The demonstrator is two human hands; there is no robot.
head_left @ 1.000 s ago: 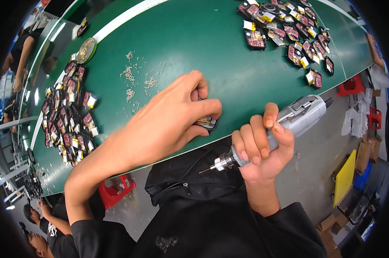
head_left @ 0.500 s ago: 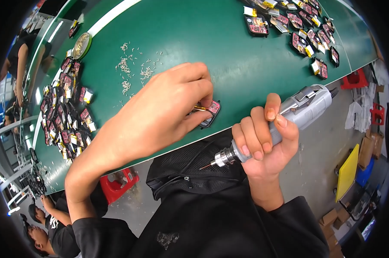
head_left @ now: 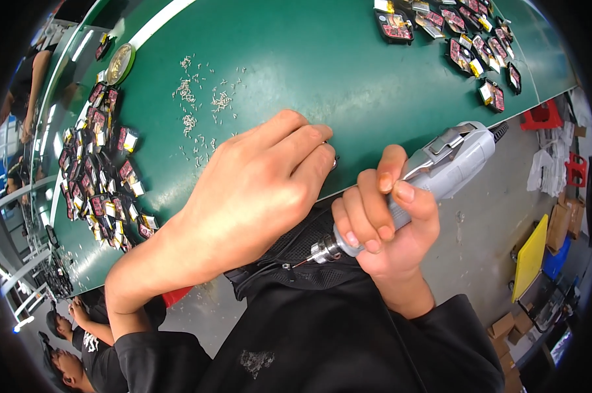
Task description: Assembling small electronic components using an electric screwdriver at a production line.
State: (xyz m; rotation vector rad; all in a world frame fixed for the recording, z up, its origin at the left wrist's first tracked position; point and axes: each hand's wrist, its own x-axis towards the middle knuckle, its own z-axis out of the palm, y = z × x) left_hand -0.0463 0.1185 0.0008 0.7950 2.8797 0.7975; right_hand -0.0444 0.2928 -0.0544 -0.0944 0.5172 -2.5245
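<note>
A: What lies at the frame's left?

B: A heap of small red-and-black flat parts [head_left: 99,177] on the green table [head_left: 322,72], with tiny loose silver screws [head_left: 201,108] scattered upper left of centre.

A: And the hands?

B: At centre, the left hand [head_left: 256,190] presses down at the table edge, fingers curled together over a mostly hidden part. Right of it, the right hand [head_left: 387,223] wraps tightly around a grey electric screwdriver [head_left: 433,173], bit pointing lower left.

Black top, sleeves pushed to elbows; bare forearms, no gloves.
</note>
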